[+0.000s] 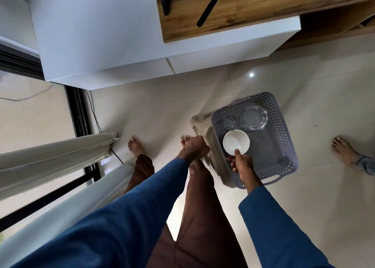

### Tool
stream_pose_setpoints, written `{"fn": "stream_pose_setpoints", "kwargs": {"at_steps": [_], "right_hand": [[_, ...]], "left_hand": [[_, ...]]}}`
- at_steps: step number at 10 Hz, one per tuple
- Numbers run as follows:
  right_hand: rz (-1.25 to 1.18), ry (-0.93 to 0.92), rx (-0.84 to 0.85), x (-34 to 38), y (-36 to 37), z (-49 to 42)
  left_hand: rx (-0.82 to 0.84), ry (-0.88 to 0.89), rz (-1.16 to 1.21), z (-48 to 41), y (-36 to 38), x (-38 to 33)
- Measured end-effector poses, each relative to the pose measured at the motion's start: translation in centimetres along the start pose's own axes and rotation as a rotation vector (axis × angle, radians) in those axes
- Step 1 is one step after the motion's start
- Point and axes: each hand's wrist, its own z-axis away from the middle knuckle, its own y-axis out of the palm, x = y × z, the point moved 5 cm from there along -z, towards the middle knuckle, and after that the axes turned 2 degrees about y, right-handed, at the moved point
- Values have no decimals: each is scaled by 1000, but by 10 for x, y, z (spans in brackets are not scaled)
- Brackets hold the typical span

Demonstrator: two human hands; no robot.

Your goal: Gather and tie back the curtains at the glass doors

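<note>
I am looking straight down at my feet, and the curtain work is not in hand right now. My right hand (242, 163) pinches the near rim of a white bowl (236, 145), thumb on top and the other fingers beneath, holding it over a grey perforated basket (284, 146). The basket sits on a pale stool (199, 123) and also carries a large glass dish (254, 117) and a small glass (228, 122). My left hand (195, 148) is curled into a loose fist at the stool's near corner; whether it grips anything I cannot tell.

The curtains (60, 154) hang to my left at the glass doors (36, 109): one cream panel already bunched into folds, a paler one (77, 194) running down beside my left leg. As I judge it, the bowl must go down in the basket's bare floor, near the glassware, before both hands can turn left to gather cloth.

Room is tight on that side. A white cabinet (142, 44) juts out just ahead, its corner near the door frame, and a thin cable (95, 113) trails along the floor by the curtain hem, a thing to snag on. The stool stands just beside my right foot, and another person's bare foot (345, 152) is well apart to the right. Open tile lies ahead between cabinet and basket.
</note>
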Motion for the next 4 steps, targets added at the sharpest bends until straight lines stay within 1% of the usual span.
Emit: {"fn": "stream_pose_setpoints", "kwargs": {"at_steps": [1, 2, 3, 4], "right_hand": [[110, -15, -25, -1, -5, 2], [224, -47, -64, 7, -11, 11], [248, -68, -62, 23, -10, 25], [298, -122, -3, 48, 2, 50]], "left_hand": [[-12, -23, 26, 1, -3, 2], [-34, -4, 26, 7, -8, 5], [-35, -3, 50, 15, -12, 10], [-63, -32, 84, 27, -23, 25]]}}
